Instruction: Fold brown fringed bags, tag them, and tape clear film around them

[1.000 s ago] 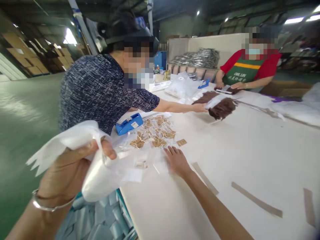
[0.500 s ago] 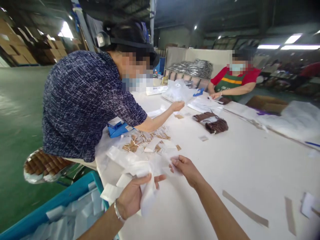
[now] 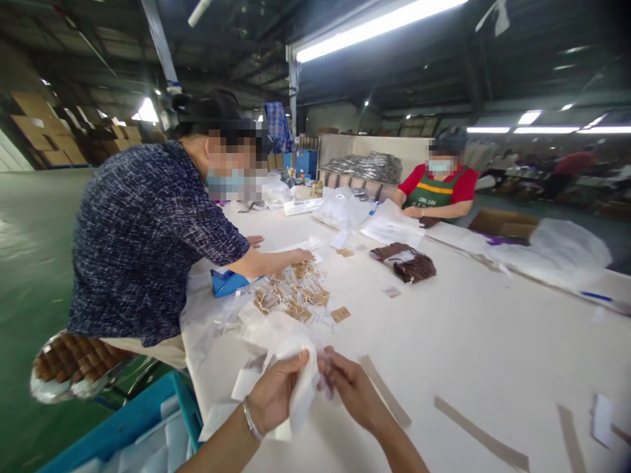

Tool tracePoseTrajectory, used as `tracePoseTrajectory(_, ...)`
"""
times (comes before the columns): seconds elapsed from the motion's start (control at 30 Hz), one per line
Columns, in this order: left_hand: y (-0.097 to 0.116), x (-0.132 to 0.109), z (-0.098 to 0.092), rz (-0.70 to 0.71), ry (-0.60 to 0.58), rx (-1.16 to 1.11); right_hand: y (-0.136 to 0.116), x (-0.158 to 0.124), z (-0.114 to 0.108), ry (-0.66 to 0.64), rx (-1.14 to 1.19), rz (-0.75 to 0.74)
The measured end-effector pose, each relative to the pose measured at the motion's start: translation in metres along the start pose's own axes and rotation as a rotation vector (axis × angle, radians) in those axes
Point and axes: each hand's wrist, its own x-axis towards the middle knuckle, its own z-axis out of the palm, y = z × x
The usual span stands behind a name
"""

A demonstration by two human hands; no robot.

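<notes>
My left hand (image 3: 277,394), with a silver bracelet at its wrist, is closed round thin white sheets (image 3: 304,387) above the table's near edge. Close beside it on the right, my right hand (image 3: 348,387) pinches something thin and translucent at the edge of those sheets; its exact shape is blurred. More white sheets (image 3: 246,384) lie under and behind my left hand. Beyond them is a pile of brown tags with white strings (image 3: 290,289), and a single brown tag (image 3: 340,314) lies to its right.
A person in a dark patterned shirt (image 3: 142,230) leans over the table (image 3: 473,335) at left, an arm by the tags. Another person in red (image 3: 438,190) works across it. A teal bin (image 3: 123,420) stands lower left. A brown bundle (image 3: 407,263) and brown strips (image 3: 480,430) lie right.
My view has tilted up. My right hand has come in close to my left hand and the sheets. The leaning person's arm has drawn back toward the tag pile, and a second hand of theirs shows.
</notes>
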Motion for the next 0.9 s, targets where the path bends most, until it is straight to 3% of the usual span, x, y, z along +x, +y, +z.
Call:
tracePoseTrajectory(0.17, 0.004, -0.011, -0.006, -0.070, -0.056, 0.014, -0.014, -0.015, 0.013, -0.088, -0.023, 0.016)
tracePoseTrajectory(0.37, 0.020, -0.032, -0.008, 0.006, 0.060, 0.186, -0.010, -0.026, 0.043, -0.030, -0.097, 0.049)
tracePoseTrajectory(0.53, 0.061, -0.059, 0.012, 0.264, 0.086, 0.463, 0.003, -0.038, 0.067, -0.060, -0.290, 0.119)
tracePoseTrajectory(0.67, 0.103, -0.072, 0.029, 0.377, 0.095, 0.749, -0.002, -0.046, 0.061, -0.160, -0.455, 0.163)
tracePoseTrajectory(0.8, 0.118, -0.073, 0.032, 0.250, 0.044, 0.858, -0.028, -0.027, 0.049, 0.027, -0.235, 0.081)
tracePoseTrajectory(0.9, 0.112, -0.068, 0.027, 0.179, -0.044, 0.844, -0.057, 0.004, 0.054, 0.000, 0.093, -0.001)
